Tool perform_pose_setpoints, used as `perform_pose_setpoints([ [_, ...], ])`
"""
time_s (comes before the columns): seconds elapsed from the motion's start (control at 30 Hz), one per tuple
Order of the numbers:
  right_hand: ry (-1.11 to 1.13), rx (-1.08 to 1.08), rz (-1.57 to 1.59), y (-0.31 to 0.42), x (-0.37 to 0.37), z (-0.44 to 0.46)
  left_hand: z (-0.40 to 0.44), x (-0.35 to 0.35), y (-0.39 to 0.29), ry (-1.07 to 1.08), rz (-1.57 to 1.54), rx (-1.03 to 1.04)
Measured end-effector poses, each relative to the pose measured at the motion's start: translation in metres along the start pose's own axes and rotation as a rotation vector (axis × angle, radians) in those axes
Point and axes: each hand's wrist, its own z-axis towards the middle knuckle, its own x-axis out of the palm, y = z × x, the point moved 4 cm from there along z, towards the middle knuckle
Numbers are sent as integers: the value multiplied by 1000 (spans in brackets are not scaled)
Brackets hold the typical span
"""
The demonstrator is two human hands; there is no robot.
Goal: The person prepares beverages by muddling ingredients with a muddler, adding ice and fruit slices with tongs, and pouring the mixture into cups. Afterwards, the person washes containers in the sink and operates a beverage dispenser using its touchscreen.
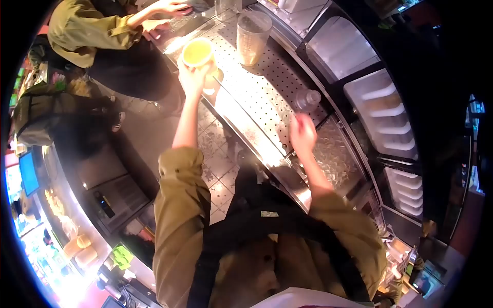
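Note:
My left hand (pixel 193 78) is wrapped round a cup (pixel 198 53) with yellow contents, at the far left end of the perforated metal counter (pixel 267 110). Glare washes out the cup's lower part. My right hand (pixel 303 134) is closed above the counter's near right end; whatever its fingers may hold is hidden. Just beyond that hand a small clear cup (pixel 307 98) rests on the perforated surface. A tall clear measuring pitcher (pixel 253 38) stands farther back, to the right of the yellow cup.
An ice bin (pixel 336 154) lies to the right of my right hand. White lidded containers (pixel 382 110) line the right side. At the upper left a co-worker's sleeve (pixel 97 31) and hands reach over the counter's far end. The tiled floor (pixel 218 149) shows below.

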Motion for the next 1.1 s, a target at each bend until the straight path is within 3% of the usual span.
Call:
perform_pose_setpoints([
  [0.07,68,261,-423,-63,-60,-68,19,16,0,4,59,-38],
  [0.1,150,233,-732,-111,-69,-100,26,21,5,-6,75,-31],
  [0.17,714,484,-1104,-148,-70,-131,44,29,37,-17,56,103],
  [0.23,1126,647,-920,-176,-58,-141,43,30,35,-12,134,69],
  [0.27,1179,591,-883,-209,-44,-156,41,29,39,-69,245,53],
  [0.4,954,197,-827,-178,-57,-131,3,16,0,-240,707,-202],
  [0.5,999,116,-779,-148,-77,-104,1,48,-116,63,616,528],
  [0.57,913,-102,-878,-141,-79,-103,38,94,-105,224,737,678],
  [0.7,1075,-268,-1056,-150,-32,-113,66,145,-102,571,956,456],
  [0.77,1157,-231,-943,-182,-17,-123,70,151,-102,627,975,399],
  [0.9,1040,154,-582,-213,-56,-108,73,151,-106,640,944,340],
  [0.97,755,168,-8,-208,-89,-112,71,144,-111,614,904,310],
  [1.03,647,138,-153,-212,-115,-116,63,123,-120,545,805,286],
  [1.07,587,123,-224,-216,-123,-117,57,110,-126,471,693,389],
  [1.1,555,152,-174,-218,-128,-119,51,94,-124,416,533,304],
])
